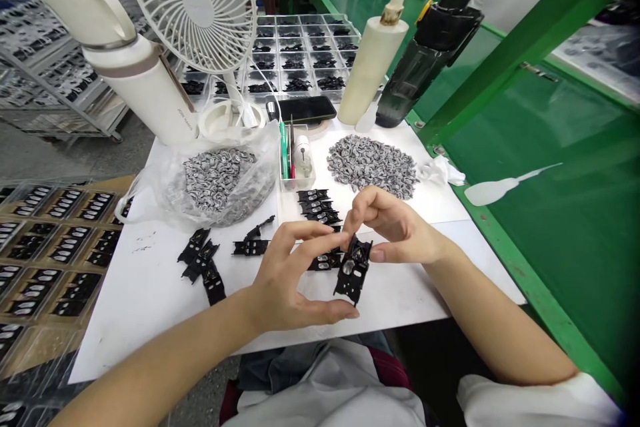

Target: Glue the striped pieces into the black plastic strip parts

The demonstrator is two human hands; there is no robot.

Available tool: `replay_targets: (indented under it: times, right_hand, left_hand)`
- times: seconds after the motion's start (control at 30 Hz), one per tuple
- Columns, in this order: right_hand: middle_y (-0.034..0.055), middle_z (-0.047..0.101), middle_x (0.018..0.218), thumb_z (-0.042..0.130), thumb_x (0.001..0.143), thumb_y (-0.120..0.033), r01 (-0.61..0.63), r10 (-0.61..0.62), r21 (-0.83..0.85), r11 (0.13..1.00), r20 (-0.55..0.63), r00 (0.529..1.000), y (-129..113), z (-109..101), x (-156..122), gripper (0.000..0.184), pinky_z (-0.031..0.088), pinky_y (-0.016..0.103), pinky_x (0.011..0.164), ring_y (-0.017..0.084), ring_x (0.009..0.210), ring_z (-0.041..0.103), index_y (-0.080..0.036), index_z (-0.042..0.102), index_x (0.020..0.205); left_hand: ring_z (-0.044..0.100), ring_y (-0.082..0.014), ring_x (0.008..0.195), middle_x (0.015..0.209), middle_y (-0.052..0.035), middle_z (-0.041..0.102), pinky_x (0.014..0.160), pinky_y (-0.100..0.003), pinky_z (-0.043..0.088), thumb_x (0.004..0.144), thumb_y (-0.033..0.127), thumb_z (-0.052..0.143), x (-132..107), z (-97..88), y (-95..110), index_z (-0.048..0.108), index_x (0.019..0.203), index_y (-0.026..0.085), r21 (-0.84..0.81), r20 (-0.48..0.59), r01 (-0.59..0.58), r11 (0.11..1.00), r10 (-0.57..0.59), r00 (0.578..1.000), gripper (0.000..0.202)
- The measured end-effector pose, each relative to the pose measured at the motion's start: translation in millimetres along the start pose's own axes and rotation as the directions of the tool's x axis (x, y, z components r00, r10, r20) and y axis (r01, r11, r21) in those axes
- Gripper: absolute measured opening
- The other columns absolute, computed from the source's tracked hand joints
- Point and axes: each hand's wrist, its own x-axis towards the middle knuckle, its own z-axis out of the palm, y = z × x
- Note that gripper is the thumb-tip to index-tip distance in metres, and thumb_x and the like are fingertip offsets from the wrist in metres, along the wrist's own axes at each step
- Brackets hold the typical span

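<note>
Both hands meet over the middle of the white table (150,293). My left hand (287,277) pinches a small black plastic part (353,268) between thumb and fingers, holding it tilted above the table. My right hand (395,227) grips the same part from the top right, its fingertips pressed on the upper edge. A small shiny grey piece sits in the part. More black parts (203,263) lie loose to the left, and a row of them (317,205) lies just behind the hands.
A loose heap of grey metal pieces (373,163) and a plastic bag of the same (217,180) lie behind. A desk fan (193,3), white jug (115,47), bottle (373,67), phone (306,109) and trays (300,53) stand at the back. A green frame (525,47) borders the right.
</note>
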Motion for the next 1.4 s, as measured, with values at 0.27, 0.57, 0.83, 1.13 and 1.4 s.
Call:
replay_targets:
  times: [0.27,0.57,0.83,1.13,1.4]
  right_hand:
    - [-0.0001,0.055,0.081,0.062,0.074,-0.020,-0.067,0.064,0.065,0.996,0.041,0.997,4,9,4,0.033,0.046,0.027,0.067,0.012,0.077,0.057,-0.022,0.030,0.085]
    - [0.0033,0.063,0.083,0.048,0.086,-0.028,-0.045,-0.103,-0.563,0.825,-0.229,0.968,-24,5,49,0.014,0.046,0.026,0.066,0.013,0.073,0.059,-0.018,0.054,0.094]
    - [0.0073,0.063,0.098,0.044,0.083,-0.015,0.138,0.009,-0.908,0.395,0.154,0.988,-13,47,176,0.025,0.040,0.030,0.076,0.018,0.089,0.055,-0.016,0.062,0.100]
    - [0.0044,0.065,0.079,0.051,0.079,-0.024,0.154,0.230,-0.950,0.273,0.220,0.948,25,51,210,0.014,0.031,0.025,0.054,0.017,0.068,0.055,-0.018,0.061,0.086]
    - [0.0026,0.066,0.087,0.054,0.076,-0.024,0.213,0.225,-0.882,0.420,0.329,0.917,23,51,209,0.017,0.032,0.024,0.057,0.015,0.072,0.054,-0.021,0.063,0.090]
  left_hand:
    - [0.044,-0.0265,0.108,0.113,-0.0121,0.043,0.093,-0.040,0.038,0.057,0.049,0.071,4,0.7,-1,0.044,0.122,0.022,-0.088,0.185,0.058,0.994,-0.041,0.982,0.075]
    - [0.045,-0.0244,0.109,0.114,-0.0106,0.047,0.087,-0.036,0.042,0.061,0.035,0.071,3,9.4,-10,0.041,0.112,0.021,-0.265,0.172,0.341,0.902,-0.304,0.937,0.061]
    - [0.051,-0.0210,0.099,0.110,-0.0066,0.048,0.083,-0.034,0.045,0.060,0.031,0.073,3,16.8,-18,0.039,0.108,0.022,-0.372,0.139,0.537,0.757,-0.527,0.838,0.059]
    - [0.053,-0.0218,0.098,0.109,-0.0064,0.052,0.084,-0.036,0.046,0.059,0.033,0.074,1,16.4,-19,0.036,0.108,0.022,-0.372,0.138,0.561,0.739,-0.554,0.821,0.062]
    - [0.052,-0.0231,0.099,0.109,-0.0077,0.052,0.085,-0.037,0.045,0.059,0.033,0.073,0,16.3,-18,0.036,0.109,0.021,-0.360,0.147,0.539,0.761,-0.525,0.839,0.063]
